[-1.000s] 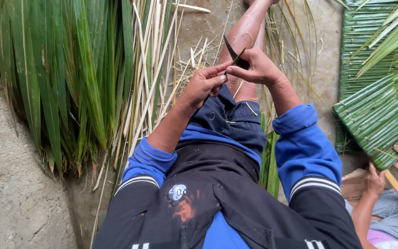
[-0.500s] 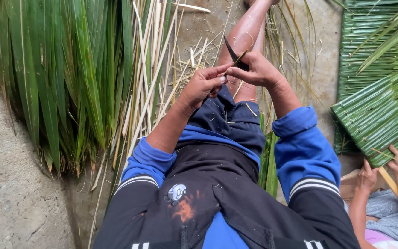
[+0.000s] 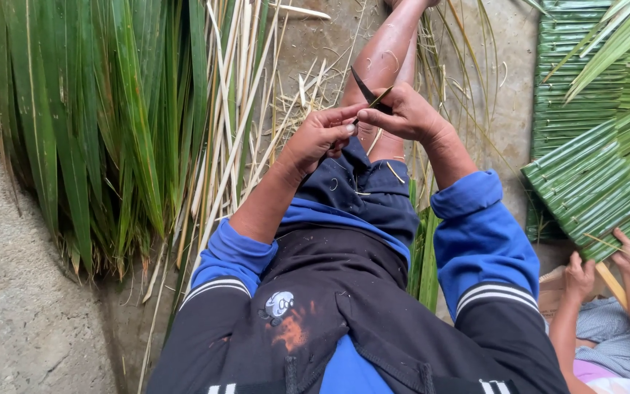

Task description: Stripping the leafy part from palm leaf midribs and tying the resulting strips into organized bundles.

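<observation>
My two hands meet over my lap, above my bare shin. My right hand (image 3: pixel 402 113) grips a small dark knife blade (image 3: pixel 364 89) that points up and away from me. My left hand (image 3: pixel 320 135) pinches a thin pale leaf strip (image 3: pixel 378 96) that runs against the blade. Both sleeves are blue and pushed up the forearms. Long green palm leaves (image 3: pixel 103 109) lie piled to my left, with pale stripped leaf ribs (image 3: pixel 231 124) beside them.
At the right, another person's two hands (image 3: pixel 607 266) hold a woven panel of folded green leaves (image 3: pixel 592 186); a second panel (image 3: pixel 566 66) lies behind it. Rough concrete floor (image 3: pixel 23 306) fills the lower left. Loose leaf scraps litter the ground past my legs.
My hands stay in the same spot with the knife and strip. The other person's hands have shifted a little along the woven panel's edge.
</observation>
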